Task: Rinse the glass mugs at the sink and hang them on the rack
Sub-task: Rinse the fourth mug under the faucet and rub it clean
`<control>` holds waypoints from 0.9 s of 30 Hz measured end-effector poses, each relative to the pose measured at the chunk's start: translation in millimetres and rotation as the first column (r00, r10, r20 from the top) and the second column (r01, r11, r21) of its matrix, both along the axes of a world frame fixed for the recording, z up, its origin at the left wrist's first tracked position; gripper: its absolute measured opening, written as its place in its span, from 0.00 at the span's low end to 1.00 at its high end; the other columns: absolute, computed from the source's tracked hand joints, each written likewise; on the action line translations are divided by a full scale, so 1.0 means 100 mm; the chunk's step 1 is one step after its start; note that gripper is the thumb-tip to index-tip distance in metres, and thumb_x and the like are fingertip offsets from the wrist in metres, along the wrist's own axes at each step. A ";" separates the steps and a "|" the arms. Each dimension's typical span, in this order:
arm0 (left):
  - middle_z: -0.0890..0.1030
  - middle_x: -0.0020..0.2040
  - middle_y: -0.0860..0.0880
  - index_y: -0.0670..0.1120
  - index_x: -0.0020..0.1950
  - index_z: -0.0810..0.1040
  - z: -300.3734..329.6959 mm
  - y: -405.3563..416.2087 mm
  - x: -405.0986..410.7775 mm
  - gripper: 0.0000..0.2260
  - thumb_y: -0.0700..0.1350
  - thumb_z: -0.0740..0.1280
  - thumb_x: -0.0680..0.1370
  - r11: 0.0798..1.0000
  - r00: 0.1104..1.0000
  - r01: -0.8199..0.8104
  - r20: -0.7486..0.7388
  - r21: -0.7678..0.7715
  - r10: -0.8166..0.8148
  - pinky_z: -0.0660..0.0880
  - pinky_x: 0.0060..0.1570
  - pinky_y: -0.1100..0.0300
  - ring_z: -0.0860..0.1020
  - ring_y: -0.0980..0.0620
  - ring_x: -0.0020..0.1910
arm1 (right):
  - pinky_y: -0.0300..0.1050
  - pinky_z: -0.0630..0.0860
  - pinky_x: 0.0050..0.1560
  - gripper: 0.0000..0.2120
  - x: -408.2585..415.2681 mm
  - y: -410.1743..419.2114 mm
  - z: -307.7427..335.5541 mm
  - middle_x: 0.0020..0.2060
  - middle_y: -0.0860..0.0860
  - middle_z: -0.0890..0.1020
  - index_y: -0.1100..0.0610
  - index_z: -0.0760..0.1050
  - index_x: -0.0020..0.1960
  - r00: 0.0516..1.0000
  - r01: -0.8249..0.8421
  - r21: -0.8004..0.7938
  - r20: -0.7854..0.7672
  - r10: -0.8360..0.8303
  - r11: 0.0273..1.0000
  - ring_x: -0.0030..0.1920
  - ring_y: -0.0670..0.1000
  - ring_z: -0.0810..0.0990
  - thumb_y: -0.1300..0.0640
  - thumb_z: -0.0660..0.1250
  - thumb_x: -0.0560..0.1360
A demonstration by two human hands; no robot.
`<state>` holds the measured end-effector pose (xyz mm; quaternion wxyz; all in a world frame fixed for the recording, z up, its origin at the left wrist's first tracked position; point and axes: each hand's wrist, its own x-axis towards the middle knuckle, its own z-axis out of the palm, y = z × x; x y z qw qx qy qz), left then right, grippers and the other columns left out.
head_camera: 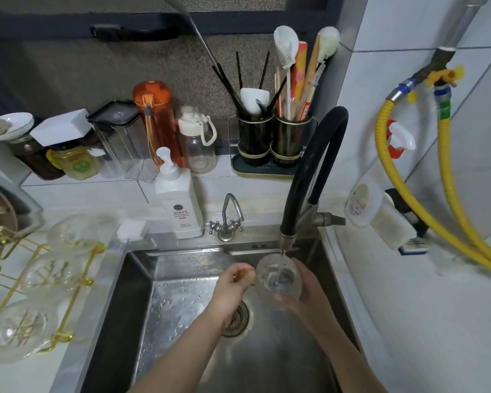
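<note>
A clear glass mug [277,276] with an amber handle is held over the steel sink [142,282], right under the black faucet [312,177]. Water runs from the spout into the mug. My left hand [233,285] pinches the amber handle on the mug's left side. My right hand [301,287] cups the mug's body from the right and below. Three more glass mugs [51,275] with yellow handles hang on the gold wire rack [3,279] on the counter at the left.
A white soap pump bottle [179,199] and a small tap [228,217] stand behind the sink. Bottles, jars and two utensil holders [272,137] line the back ledge. Yellow hoses [448,177] run along the right wall. A drain [237,319] lies below the hands.
</note>
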<state>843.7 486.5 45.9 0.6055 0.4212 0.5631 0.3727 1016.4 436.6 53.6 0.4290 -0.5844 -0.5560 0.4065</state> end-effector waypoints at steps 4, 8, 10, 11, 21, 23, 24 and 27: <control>0.78 0.38 0.52 0.45 0.44 0.77 0.02 -0.07 0.24 0.05 0.36 0.66 0.76 0.999 0.999 0.037 0.000 0.018 -0.037 0.71 0.40 0.71 0.74 0.56 0.39 | 0.36 0.79 0.48 0.20 0.14 -0.06 0.09 0.48 0.47 0.83 0.47 0.76 0.55 1.000 0.024 0.086 -0.020 -0.022 0.996 0.48 0.47 0.82 0.64 0.74 0.68; 0.79 0.39 0.50 0.42 0.45 0.78 -0.05 -0.17 0.12 0.04 0.34 0.66 0.76 1.000 1.000 0.017 -0.018 0.010 -0.017 0.72 0.39 0.73 0.75 0.56 0.40 | 0.36 0.78 0.48 0.24 0.07 -0.14 -0.14 0.50 0.46 0.83 0.50 0.77 0.55 0.999 0.023 0.038 -0.033 -0.022 0.999 0.51 0.44 0.82 0.63 0.78 0.63; 0.79 0.39 0.51 0.44 0.44 0.78 -0.02 -0.09 0.02 0.05 0.35 0.66 0.76 1.000 1.000 -0.023 -0.016 0.005 0.023 0.73 0.41 0.70 0.76 0.56 0.39 | 0.42 0.78 0.53 0.28 -0.03 -0.06 -0.14 0.53 0.48 0.82 0.52 0.75 0.60 1.000 -0.014 0.017 -0.010 0.014 1.000 0.55 0.46 0.81 0.55 0.79 0.62; 0.79 0.39 0.51 0.45 0.43 0.78 0.01 -0.03 -0.01 0.05 0.36 0.67 0.76 0.999 0.999 -0.037 -0.021 0.014 0.037 0.73 0.41 0.68 0.76 0.56 0.39 | 0.44 0.78 0.55 0.28 -0.05 0.00 -0.13 0.54 0.49 0.82 0.53 0.74 0.61 1.000 -0.019 0.008 -0.004 0.019 1.000 0.55 0.47 0.80 0.53 0.78 0.63; 0.79 0.39 0.50 0.39 0.48 0.80 -0.04 -0.17 -0.06 0.04 0.36 0.68 0.75 0.997 0.995 -0.073 -0.075 -0.019 0.072 0.75 0.44 0.63 0.76 0.52 0.40 | 0.34 0.78 0.45 0.22 -0.12 -0.15 -0.28 0.48 0.40 0.82 0.46 0.74 0.56 0.996 0.076 -0.083 -0.034 -0.079 0.994 0.49 0.40 0.81 0.62 0.75 0.68; 0.80 0.40 0.51 0.45 0.44 0.81 -0.03 -0.09 -0.14 0.03 0.38 0.70 0.74 0.996 0.992 -0.082 -0.094 -0.018 0.080 0.76 0.52 0.52 0.77 0.50 0.44 | 0.30 0.76 0.45 0.22 -0.20 -0.09 -0.20 0.49 0.34 0.80 0.42 0.73 0.56 0.997 0.062 -0.099 -0.045 -0.066 0.993 0.50 0.36 0.79 0.60 0.75 0.68; 0.80 0.41 0.51 0.48 0.43 0.80 0.00 -0.04 -0.15 0.04 0.39 0.70 0.74 0.996 0.992 -0.083 -0.094 -0.011 0.082 0.75 0.54 0.50 0.77 0.50 0.44 | 0.30 0.76 0.45 0.22 -0.20 -0.05 -0.16 0.49 0.34 0.80 0.42 0.73 0.57 0.997 0.061 -0.103 -0.049 -0.066 0.993 0.51 0.36 0.79 0.58 0.75 0.69; 0.80 0.44 0.52 0.50 0.47 0.80 0.06 0.02 -0.06 0.04 0.43 0.70 0.74 0.999 0.991 -0.033 -0.125 0.012 0.035 0.75 0.55 0.50 0.78 0.50 0.47 | 0.36 0.78 0.46 0.21 -0.14 0.01 -0.10 0.52 0.42 0.82 0.45 0.74 0.60 0.988 0.084 -0.128 -0.116 -0.099 0.988 0.53 0.40 0.81 0.50 0.73 0.68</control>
